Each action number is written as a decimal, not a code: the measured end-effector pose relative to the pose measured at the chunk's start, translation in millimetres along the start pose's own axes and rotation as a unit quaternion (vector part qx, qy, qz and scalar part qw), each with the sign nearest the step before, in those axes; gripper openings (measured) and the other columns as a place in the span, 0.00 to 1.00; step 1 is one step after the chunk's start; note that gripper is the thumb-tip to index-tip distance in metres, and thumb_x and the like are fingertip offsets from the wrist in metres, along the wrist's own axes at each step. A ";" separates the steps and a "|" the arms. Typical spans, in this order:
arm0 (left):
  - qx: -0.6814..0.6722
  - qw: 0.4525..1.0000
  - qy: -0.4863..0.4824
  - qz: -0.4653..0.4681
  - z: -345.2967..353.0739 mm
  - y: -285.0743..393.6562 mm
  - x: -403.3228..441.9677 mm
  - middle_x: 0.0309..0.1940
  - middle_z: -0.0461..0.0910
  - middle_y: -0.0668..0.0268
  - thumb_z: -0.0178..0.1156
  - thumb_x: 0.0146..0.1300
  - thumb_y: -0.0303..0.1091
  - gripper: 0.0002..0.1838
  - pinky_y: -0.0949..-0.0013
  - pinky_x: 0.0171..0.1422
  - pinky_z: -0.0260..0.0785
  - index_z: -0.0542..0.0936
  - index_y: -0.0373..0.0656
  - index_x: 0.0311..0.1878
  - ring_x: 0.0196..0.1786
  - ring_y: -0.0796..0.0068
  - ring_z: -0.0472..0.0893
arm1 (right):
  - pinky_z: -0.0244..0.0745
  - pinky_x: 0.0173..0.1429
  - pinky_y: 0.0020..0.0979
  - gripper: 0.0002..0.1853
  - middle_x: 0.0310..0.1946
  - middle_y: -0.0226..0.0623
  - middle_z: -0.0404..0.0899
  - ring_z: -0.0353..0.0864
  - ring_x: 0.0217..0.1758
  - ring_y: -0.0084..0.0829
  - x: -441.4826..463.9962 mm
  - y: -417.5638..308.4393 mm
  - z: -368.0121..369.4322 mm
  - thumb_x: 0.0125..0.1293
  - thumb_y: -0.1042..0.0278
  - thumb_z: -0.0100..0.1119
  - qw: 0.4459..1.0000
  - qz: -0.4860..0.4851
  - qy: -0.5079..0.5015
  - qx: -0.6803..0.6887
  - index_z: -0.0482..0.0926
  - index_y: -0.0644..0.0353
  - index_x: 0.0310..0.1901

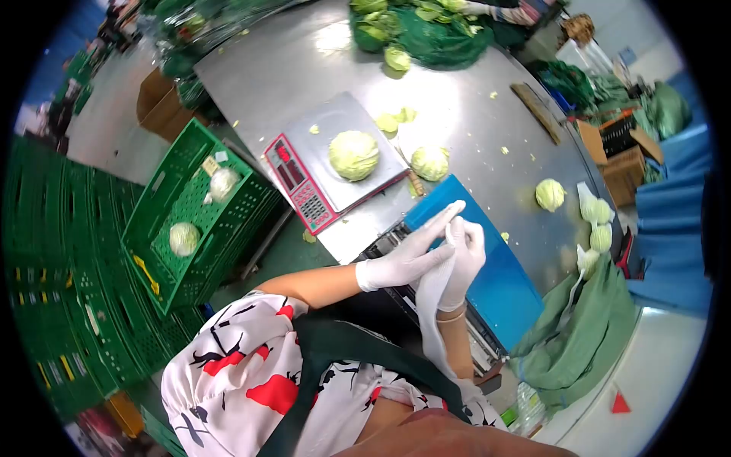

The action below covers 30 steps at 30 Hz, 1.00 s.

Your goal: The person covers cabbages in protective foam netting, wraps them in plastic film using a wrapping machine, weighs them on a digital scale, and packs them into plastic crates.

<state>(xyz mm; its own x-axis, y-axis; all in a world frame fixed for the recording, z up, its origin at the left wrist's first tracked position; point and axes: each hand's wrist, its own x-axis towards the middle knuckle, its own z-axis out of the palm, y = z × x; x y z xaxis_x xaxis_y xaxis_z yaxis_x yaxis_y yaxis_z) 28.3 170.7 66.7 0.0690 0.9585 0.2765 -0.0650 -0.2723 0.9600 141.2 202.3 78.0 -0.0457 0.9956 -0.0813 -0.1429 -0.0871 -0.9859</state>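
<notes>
Both my hands wear white gloves and meet above the blue panel [499,282]. My left hand [407,257] has its fingers stretched out, their tips by the right hand's thumb. My right hand [466,255] is closed on the top of a long white sleeve-like strip [432,305], which hangs down along my right forearm. Just beyond the hands sits a trimmed cabbage [430,163]. Another cabbage [354,155] rests on the plate of the red-framed scale [304,194], whose display is lit.
A green crate [164,278] at left holds a cabbage [184,239] and a white-wrapped one [223,184]. A lone cabbage [550,195] and white-netted cabbages [601,238] lie at the metal table's [533,228] right edge, beside a green sack [586,335]. Several cabbages fill green netting [449,49] at the back.
</notes>
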 end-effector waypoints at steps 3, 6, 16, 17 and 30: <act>-0.061 0.998 -0.030 -0.008 -10.0 3.0 -12.6 0.76 0.58 0.53 0.49 0.76 0.34 0.34 0.65 0.79 0.52 0.50 0.36 0.79 0.77 0.69 0.59 | 0.71 0.58 0.33 0.06 0.50 0.42 0.78 0.77 0.50 0.32 -7.2 -6.1 19.6 0.69 0.73 0.62 0.927 -0.294 0.061 -0.225 0.77 0.63 0.34; -0.161 0.985 -0.035 -0.046 -20.9 4.4 -22.1 0.66 0.71 0.59 0.55 0.73 0.32 0.26 0.67 0.72 0.63 0.67 0.34 0.71 0.67 0.75 0.70 | 0.68 0.64 0.40 0.04 0.56 0.43 0.74 0.74 0.59 0.37 -14.9 -12.6 26.5 0.64 0.79 0.62 0.912 -0.320 0.078 -0.246 0.76 0.64 0.34; -0.303 0.948 0.034 -0.093 -44.7 -4.4 -46.3 0.54 0.78 0.66 0.63 0.69 0.31 0.23 0.69 0.68 0.66 0.72 0.39 0.65 0.58 0.79 0.76 | 0.74 0.59 0.34 0.07 0.59 0.46 0.75 0.77 0.54 0.32 -34.7 -12.1 71.3 0.72 0.74 0.58 0.995 -0.060 -0.030 -0.072 0.76 0.67 0.36; -0.298 0.950 0.032 -0.093 -48.8 -7.3 -48.5 0.54 0.78 0.66 0.63 0.69 0.32 0.21 0.69 0.68 0.66 0.74 0.38 0.63 0.59 0.79 0.76 | 0.76 0.57 0.32 0.07 0.59 0.45 0.75 0.77 0.54 0.31 -31.7 -3.8 69.6 0.73 0.73 0.58 0.991 -0.078 -0.036 -0.100 0.75 0.67 0.37; -0.482 0.868 0.106 -0.055 -88.8 -3.0 -71.8 0.43 0.78 0.68 0.49 0.78 0.36 0.13 0.71 0.58 0.71 0.77 0.36 0.50 0.48 0.78 0.78 | 0.73 0.65 0.38 0.19 0.50 0.46 0.79 0.78 0.57 0.36 -16.5 7.4 40.8 0.77 0.56 0.51 0.881 0.359 -0.186 0.244 0.74 0.68 0.53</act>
<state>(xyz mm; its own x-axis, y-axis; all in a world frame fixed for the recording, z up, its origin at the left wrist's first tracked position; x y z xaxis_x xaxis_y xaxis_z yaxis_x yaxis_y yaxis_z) -64.8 110.1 40.1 -0.0504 0.9960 0.0737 -0.8789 -0.0793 0.4703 100.5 183.8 78.1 -0.6060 0.6056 -0.5157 -0.3487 -0.7850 -0.5121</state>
